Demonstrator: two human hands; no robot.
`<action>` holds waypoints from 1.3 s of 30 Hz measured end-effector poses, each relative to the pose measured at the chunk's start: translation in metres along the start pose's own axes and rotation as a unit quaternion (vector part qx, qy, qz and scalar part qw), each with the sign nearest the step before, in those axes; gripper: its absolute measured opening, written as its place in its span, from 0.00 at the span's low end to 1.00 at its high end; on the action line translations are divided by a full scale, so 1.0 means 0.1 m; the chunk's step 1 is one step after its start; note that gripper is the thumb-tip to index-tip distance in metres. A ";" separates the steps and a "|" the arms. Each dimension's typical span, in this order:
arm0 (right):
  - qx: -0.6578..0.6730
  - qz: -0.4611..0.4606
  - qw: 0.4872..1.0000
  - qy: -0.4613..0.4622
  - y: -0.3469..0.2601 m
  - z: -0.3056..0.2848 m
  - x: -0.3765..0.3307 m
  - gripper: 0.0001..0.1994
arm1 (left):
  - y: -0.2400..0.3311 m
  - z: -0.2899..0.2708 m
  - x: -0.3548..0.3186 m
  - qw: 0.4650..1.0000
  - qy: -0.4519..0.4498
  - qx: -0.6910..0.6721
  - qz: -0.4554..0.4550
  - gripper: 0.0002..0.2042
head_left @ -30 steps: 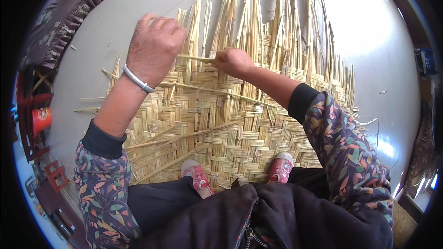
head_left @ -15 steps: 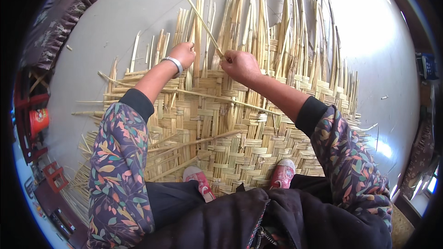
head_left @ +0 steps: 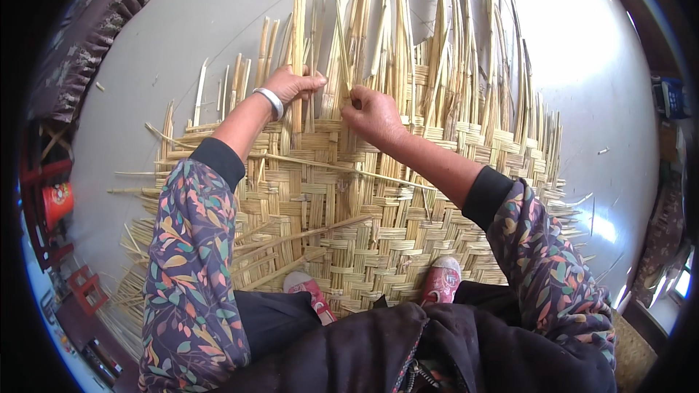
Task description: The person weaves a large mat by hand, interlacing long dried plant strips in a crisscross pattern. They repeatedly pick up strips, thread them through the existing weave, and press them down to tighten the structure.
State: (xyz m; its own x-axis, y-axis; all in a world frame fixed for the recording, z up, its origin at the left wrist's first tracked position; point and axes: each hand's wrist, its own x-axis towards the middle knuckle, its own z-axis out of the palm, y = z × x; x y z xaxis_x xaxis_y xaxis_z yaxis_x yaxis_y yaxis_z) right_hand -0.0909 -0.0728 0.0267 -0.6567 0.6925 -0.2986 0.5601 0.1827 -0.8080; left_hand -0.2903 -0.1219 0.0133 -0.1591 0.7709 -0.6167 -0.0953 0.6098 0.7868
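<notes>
A partly woven mat (head_left: 349, 204) of pale split-reed strips lies on the floor under me. Long loose strips fan out from its far edge. My right hand (head_left: 373, 115) is closed around a thin reed strip (head_left: 339, 22) that rises nearly straight from the fist. Just left of it, my left hand (head_left: 290, 86), with a pale band on the wrist, has its fingers curled at an upright bundle of reed strips (head_left: 298, 25). Thumb and forefinger meet toward the right, and the palm hides part of the grip.
Loose reeds (head_left: 320, 229) lie across the mat in front of my shoes (head_left: 442, 282). A grey floor (head_left: 182, 36) surrounds the mat. Patterned cloth (head_left: 95, 36) hangs at the far left, above a red container (head_left: 57, 202). A small red stool (head_left: 87, 290) stands lower left.
The thin strip in my right hand has swung from leaning left to nearly upright. My left hand has turned, its thumb now pointing right, and moved slightly left and down.
</notes>
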 end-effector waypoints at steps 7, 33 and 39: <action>0.039 0.025 0.999 -0.004 0.06 0.05 0.05 0.09 | -0.03 0.14 0.00 0.995 0.046 -0.084 0.002 0.13; -0.228 -0.072 0.970 -0.051 0.09 0.16 0.08 0.09 | -0.09 -0.03 -0.65 0.933 0.358 -0.015 0.033 0.10; -0.291 -0.116 0.944 -0.102 -0.06 0.16 0.03 0.07 | -0.57 -0.13 -0.75 0.919 0.368 -0.142 0.008 0.10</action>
State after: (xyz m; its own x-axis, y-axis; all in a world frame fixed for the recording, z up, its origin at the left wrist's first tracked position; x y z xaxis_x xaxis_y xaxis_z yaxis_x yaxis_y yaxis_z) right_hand -0.1041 -0.0825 0.0227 -0.8457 0.4497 -0.2872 0.5336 0.7063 -0.4652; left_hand -0.2861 -0.2173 0.0149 -0.7738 0.3834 -0.5042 -0.3233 0.4456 0.8348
